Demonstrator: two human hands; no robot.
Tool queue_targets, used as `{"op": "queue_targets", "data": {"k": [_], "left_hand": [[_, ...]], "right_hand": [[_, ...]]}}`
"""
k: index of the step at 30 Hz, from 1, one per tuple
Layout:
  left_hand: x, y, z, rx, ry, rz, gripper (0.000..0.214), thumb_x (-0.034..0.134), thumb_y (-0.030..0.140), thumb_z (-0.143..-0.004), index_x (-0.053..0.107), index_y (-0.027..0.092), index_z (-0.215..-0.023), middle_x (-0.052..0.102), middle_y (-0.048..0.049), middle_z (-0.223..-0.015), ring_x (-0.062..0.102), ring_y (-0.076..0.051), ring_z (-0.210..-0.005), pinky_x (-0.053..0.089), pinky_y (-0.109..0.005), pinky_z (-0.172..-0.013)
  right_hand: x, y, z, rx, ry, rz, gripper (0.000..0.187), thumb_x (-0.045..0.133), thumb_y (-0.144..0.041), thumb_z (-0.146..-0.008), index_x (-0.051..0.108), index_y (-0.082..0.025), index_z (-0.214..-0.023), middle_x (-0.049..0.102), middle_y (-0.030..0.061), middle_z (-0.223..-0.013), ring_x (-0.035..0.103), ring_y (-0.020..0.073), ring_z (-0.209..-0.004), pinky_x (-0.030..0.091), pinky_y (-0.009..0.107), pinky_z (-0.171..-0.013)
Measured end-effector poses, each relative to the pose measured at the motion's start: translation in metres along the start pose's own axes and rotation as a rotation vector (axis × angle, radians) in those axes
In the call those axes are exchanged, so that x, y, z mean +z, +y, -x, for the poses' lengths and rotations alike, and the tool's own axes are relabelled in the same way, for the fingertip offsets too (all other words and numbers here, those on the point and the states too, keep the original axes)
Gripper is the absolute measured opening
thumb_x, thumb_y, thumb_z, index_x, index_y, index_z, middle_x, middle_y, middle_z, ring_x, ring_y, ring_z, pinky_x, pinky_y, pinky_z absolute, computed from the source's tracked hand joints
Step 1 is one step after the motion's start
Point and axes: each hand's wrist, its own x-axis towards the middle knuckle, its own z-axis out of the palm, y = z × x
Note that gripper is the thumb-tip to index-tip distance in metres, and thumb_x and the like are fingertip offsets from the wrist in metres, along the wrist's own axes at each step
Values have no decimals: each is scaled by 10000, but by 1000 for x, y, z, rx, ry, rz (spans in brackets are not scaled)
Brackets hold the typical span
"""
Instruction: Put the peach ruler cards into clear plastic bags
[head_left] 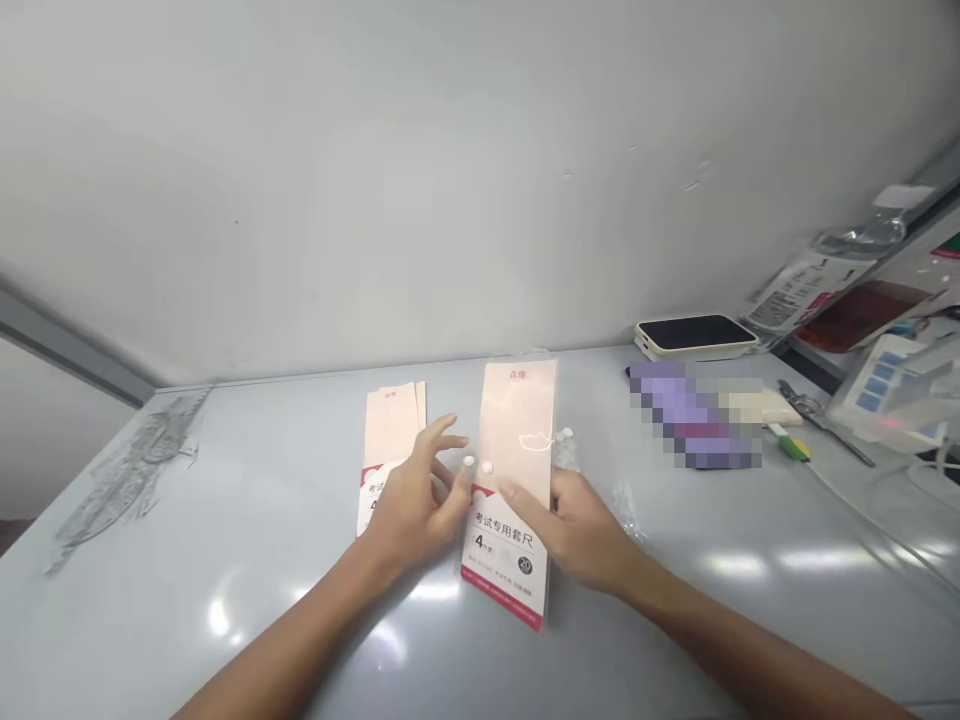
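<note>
My right hand grips the right edge of a flat pink-and-white packaged ruler set, its thumb lying across the front. The package stands tilted on the grey table. My left hand hovers beside the package's left edge, fingers spread, over a second, similar package, partly hiding it. Small white round dots lie near the left fingertips, one seemingly on the front package. Others show past its right edge. Clear plastic wrap lies by my right hand.
A smartphone in a cream case lies at the table's back edge, beside a pixelated purple object. Further right are a green-handled tool, a metal tool, plastic bags and a white device. A white wall rises behind.
</note>
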Motion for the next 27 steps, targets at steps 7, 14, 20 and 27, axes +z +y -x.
{"op": "queue_targets", "data": {"k": [7,14,20,27], "left_hand": [[1,-3,-2,112,-4,32,163,402,238,-817,562,210,-833,480,-53,-1185,572,-144,-828,453,-247,-582],[-5,2,-8,-10,-201,537,198,474,309,-804,556,173,-686,454,-62,-1216,491,-207,-1055,427,-334,-849],[-25,-2,-18,-88,-54,460,270,491,381,-779,466,169,-612,562,-37,-864,548,-151,-784,429,-268,-687],[-70,-36,-31,-462,-103,-380,331,452,491,-714,448,194,-568,550,-13,-569,438,-124,-448,266,-236,-415]], "right_hand": [[-9,1,-2,33,-116,-163,296,459,-407,-824,635,-174,-872,664,48,-804,624,204,-753,492,290,-624],[-13,3,-5,70,-85,-163,269,497,-409,-799,607,-172,-862,661,53,-823,623,208,-758,495,310,-634],[-34,-3,-12,22,60,29,272,481,-424,-796,563,-175,-723,629,23,-672,583,148,-600,447,265,-575],[-78,11,-24,324,247,819,390,427,-546,-745,537,-189,-634,586,42,-593,558,198,-566,354,278,-478]]}}
